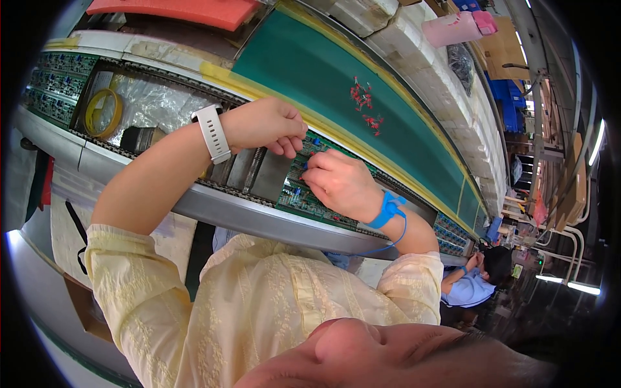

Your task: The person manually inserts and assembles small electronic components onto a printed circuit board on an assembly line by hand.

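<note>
A green circuit board [301, 194] packed with small components sits in the rail line in front of me. My right hand [341, 182], with a blue wrist strap [388, 209] and its cord, bends over this board with fingertips drawn together at its surface. Tiny red spots show by those fingertips; whether they are pinched or on the board I cannot tell. My left hand [275, 127], wearing a white-banded watch [212, 134], hovers just left of the right one above the rail. Its fingers are curled inward, and whatever they hold is hidden.
Small red components [362, 97] lie in loose clusters on the green belt [414, 139] beyond the rail. A yellow tape roll [103, 113] rests by clear plastic bags [158, 103]. More circuit boards [58, 84] stand far left. A pink bottle [456, 28] is at the back; a co-worker [471, 281] sits right.
</note>
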`<state>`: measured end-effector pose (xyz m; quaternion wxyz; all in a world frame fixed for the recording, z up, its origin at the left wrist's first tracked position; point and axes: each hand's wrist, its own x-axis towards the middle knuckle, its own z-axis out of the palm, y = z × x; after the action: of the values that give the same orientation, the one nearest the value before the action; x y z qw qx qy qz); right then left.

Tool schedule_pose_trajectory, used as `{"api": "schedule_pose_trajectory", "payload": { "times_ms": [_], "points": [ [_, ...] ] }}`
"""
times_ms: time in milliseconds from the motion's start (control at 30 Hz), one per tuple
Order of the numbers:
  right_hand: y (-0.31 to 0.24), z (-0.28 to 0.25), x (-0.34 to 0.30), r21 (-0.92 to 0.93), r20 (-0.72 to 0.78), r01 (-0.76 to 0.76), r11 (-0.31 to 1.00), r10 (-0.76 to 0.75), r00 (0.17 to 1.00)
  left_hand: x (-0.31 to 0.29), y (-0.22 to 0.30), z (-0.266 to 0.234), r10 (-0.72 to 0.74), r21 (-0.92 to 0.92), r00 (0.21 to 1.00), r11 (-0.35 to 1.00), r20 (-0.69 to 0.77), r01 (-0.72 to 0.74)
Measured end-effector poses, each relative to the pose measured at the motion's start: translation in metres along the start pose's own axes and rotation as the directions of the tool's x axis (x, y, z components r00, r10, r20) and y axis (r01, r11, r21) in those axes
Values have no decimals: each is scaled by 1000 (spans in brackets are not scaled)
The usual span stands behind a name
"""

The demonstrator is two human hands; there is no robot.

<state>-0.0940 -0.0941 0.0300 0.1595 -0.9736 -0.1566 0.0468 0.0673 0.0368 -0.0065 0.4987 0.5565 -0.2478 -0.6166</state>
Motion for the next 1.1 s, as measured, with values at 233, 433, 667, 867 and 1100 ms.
{"api": "schedule_pose_trajectory", "payload": {
  "times_ms": [233,433,667,867,1100],
  "points": [
    [-7,-8,1,6,-19,-42,999,42,999,-5,5,6,9,-333,1000,943,30,1],
    [1,-20,18,68,-251,-41,997,57,966,-4,3,6,1,-461,994,886,109,49],
    [8,-8,33,4,-318,-30,1000,30,948,-4,4,9,16,-437,988,898,152,52],
    [9,-13,33,90,-285,-93,992,115,952,-5,1,9,30,-457,989,889,145,40],
    [11,-19,24,-15,-297,-74,997,66,952,-6,-2,12,38,-43,997,998,73,-35]
  ]
}}
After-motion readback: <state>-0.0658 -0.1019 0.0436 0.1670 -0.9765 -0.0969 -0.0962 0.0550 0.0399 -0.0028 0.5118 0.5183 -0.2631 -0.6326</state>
